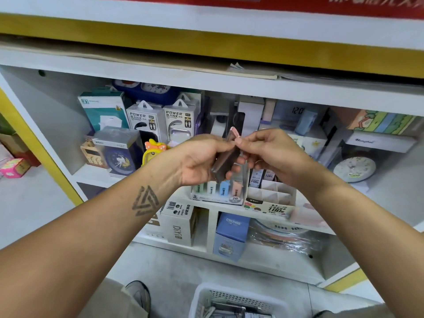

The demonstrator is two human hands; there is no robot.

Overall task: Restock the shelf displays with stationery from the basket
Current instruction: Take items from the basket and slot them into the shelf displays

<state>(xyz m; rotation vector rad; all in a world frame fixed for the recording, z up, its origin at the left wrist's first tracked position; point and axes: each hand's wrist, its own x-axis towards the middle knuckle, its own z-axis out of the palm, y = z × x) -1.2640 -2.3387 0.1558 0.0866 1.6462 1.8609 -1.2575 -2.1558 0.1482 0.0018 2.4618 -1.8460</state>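
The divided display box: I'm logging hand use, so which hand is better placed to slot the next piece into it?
Probably the right hand: it pinches the top piece of the bundle and hovers over the divided display box, while the left hand grips the bundle.

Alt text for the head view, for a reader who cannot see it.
Both hands hold a small dark flat packet with a pink tip before a white store shelf: the left hand grips its body, the right hand pinches its top. A white plastic mesh basket sits on the floor below.
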